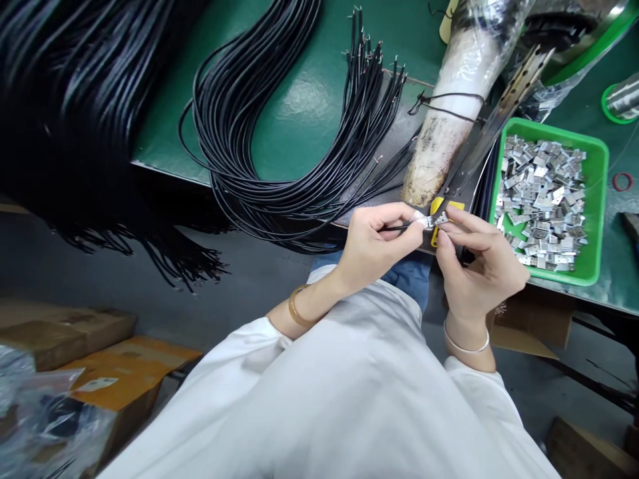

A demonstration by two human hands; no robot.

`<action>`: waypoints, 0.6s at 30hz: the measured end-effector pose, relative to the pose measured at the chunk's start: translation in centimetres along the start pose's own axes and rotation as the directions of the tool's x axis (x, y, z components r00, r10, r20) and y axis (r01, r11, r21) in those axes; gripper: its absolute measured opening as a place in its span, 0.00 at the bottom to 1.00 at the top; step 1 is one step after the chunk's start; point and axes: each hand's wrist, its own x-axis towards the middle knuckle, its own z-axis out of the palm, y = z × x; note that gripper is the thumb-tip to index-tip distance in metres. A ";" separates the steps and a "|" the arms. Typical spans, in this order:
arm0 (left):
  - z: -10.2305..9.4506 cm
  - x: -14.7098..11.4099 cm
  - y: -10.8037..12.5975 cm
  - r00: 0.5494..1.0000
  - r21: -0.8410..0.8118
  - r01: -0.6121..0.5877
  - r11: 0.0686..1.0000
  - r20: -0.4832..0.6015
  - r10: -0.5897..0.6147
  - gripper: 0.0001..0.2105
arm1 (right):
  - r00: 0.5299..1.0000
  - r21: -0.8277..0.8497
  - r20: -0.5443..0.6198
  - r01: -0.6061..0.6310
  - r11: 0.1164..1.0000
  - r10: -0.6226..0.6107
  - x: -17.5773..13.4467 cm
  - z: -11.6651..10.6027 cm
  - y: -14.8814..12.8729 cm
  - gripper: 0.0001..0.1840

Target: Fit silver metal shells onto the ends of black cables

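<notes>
The left hand pinches a black cable — the right hand grips, seemingly, a small metal piece.

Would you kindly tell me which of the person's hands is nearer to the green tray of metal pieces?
Right: the right hand is by the near-left corner of the green tray; the left hand is farther left, away from it.

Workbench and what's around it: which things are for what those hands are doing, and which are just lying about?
Probably for the job:
black cable in the left hand
small metal plate at the right hand
bundle of black cables
metal plates in the green tray

Probably just lying about:
red ring
cardboard box
clear plastic
</notes>
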 end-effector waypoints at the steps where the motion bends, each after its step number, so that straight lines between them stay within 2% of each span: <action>1: 0.0 0.0 0.0 1.000 0.001 -0.007 1.000 -0.003 0.007 0.08 | 1.000 -0.011 0.003 0.015 1.000 -0.015 0.1 0.0 -0.1 0.12; 6: -0.2 -0.1 -0.1 1.000 -0.019 0.001 1.000 0.008 -0.001 0.07 | 0.998 -0.022 0.012 0.059 0.998 -0.059 0.1 -0.4 -0.6 0.13; 11: -0.5 -0.2 -0.4 0.995 0.006 0.047 0.999 0.086 -0.047 0.08 | 0.997 0.009 0.073 0.015 1.000 -0.015 -0.5 -0.5 -0.3 0.11; 14: -0.5 -0.4 -0.3 0.993 0.035 0.051 0.998 0.103 -0.054 0.08 | 0.998 0.020 0.060 -0.023 1.000 0.021 -0.6 -0.6 0.0 0.09; 18: -0.5 -0.7 0.3 0.989 0.078 0.027 0.997 0.140 -0.038 0.08 | 0.994 -0.083 0.020 -0.101 0.991 0.103 -0.8 -3.1 0.2 0.04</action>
